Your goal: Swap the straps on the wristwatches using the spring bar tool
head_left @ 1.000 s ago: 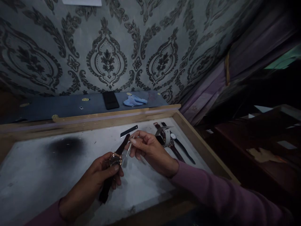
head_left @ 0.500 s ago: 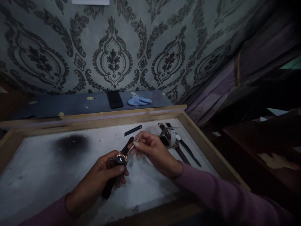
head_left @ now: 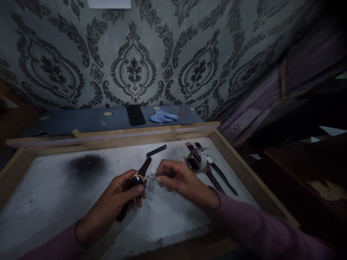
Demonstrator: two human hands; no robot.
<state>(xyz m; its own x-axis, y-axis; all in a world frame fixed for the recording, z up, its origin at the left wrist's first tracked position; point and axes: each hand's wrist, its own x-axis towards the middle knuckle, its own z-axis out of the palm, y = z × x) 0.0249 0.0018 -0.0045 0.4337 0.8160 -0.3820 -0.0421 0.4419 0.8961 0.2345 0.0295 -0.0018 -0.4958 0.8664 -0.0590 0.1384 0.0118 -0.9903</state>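
Slim silvery tool (head_left: pixel 150 177) swung from steep to near-level vs 0.5 s ago, R hand (head_left: pixel 177 177) lower w/ it. L→R: L hand (head_left: pixel 121 191) gripping dark-brown-strapped round rose-gold watch (head_left: pixel 137 179), held above pale-floored wooden tray (head_left: pixel 54 202). Tool tip at case's R edge, contact unclear. Flat dark strip w/ end hole (head_left: pixel 156 151) lies just past strap tip. R hand pinching tool btwn thumb & fingers. Then grey-strapped square-faced smartwatch (head_left: pixel 193 164), then black-strapped white-dial watch (head_left: pixel 222 176), both in tray.
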